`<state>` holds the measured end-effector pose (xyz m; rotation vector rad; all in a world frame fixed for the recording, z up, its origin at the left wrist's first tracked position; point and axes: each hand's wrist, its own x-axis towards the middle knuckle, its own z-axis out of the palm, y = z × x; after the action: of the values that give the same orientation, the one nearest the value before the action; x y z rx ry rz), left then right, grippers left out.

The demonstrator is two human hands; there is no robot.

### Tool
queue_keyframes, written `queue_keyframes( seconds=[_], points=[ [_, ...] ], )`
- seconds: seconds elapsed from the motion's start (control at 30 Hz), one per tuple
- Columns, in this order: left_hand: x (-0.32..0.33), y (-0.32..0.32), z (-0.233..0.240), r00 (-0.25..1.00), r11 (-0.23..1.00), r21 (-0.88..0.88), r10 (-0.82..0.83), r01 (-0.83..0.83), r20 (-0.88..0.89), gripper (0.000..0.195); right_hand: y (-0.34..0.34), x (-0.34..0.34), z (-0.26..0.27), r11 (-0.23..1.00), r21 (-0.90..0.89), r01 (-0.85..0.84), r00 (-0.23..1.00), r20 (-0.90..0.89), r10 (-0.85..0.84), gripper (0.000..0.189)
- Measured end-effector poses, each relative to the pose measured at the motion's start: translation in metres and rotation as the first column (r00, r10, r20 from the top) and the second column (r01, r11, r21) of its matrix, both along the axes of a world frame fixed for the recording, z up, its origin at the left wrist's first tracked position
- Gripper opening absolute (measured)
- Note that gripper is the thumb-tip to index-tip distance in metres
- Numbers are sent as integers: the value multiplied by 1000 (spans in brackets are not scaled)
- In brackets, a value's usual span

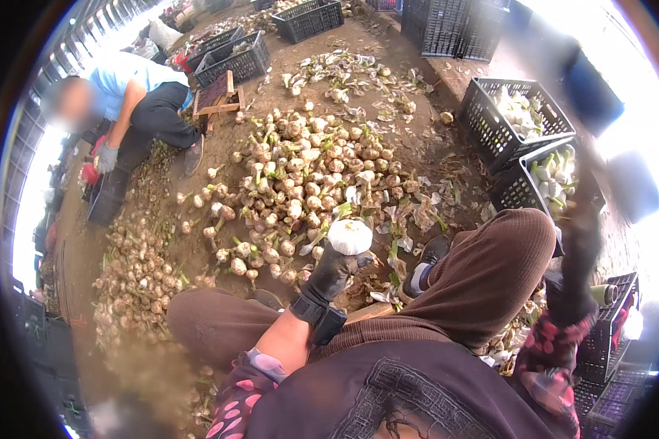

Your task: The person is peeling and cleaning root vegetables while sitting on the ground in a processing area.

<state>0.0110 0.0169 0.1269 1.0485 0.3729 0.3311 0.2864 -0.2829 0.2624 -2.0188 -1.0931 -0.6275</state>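
Observation:
My left hand (pixel 332 274), in a black glove with a strapped device at the wrist, holds a clean white garlic bulb (pixel 350 237) above the ground. Just beyond it spreads a heap of soil-stained garlic bulbs (pixel 307 175), some with green stem stubs. My right hand (pixel 568 296), in a dark glove, is out at the right beside my knee, near a black plastic crate (pixel 508 192) of white garlic with pale stems. A dark blur over this side hides its fingers, so I cannot tell whether it grips anything.
A second black crate (pixel 486 129) of peeled garlic adjoins the first. Loose garlic skins (pixel 340 77) litter the ground. Another garlic heap (pixel 137 274) lies left. A co-worker (pixel 137 93) in gloves bends over at left, near a small wooden stool (pixel 217 99). Crates (pixel 453 27) stand stacked behind.

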Motion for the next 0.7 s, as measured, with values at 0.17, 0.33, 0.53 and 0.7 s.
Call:
queue_keyframes(
  seconds=[0.17,0.33,0.53,0.7],
  points=[
    [-15,0,-6,986,900,423,41,-106,159,48,153,-91,-16,771,-192,-607,795,-171,582,24],
    [-38,19,-50,986,984,-103,-138,147,89,48,187,-117,-39,646,-283,-709,701,-174,692,29],
    [-54,24,-78,996,875,-483,57,-20,63,42,191,-121,-50,634,-325,-702,695,-116,710,32],
    [-56,20,-68,998,983,175,-43,50,-43,42,196,-129,-55,641,-315,-699,694,-88,714,33]
  ],
)
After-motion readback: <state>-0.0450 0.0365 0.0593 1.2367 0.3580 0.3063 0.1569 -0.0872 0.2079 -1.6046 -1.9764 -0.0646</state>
